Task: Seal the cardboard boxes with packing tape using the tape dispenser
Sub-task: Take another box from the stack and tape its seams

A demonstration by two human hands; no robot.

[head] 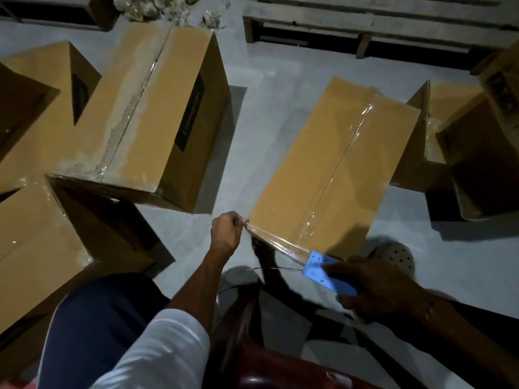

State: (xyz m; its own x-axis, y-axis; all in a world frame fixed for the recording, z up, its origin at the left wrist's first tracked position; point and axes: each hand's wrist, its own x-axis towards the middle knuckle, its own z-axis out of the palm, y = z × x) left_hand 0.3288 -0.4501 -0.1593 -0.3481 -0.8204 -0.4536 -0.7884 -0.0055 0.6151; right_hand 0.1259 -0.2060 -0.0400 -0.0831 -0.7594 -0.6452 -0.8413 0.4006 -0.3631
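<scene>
dim, bluish | hard shadows | tape glare | edges bowed | right side perhaps motion-blurred

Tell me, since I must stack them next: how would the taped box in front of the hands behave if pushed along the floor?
The box is long, low and lies flat, so it would probably slide rather than tip. The floor looks smooth. Weight cannot be judged; its flaps are taped shut.

Six cardboard boxes stand on the floor: one taped box (334, 169) just beyond the two hands, three boxes on the left hand's side, namely a big taped one (151, 113), one behind it (42, 88) and one nearer (36, 248), and two (429, 130) (483, 158) past the right hand (376, 287). One blue tape dispenser (325, 272). Two hands, the left hand (226, 231) included. One wooden pallet (373, 21).
</scene>
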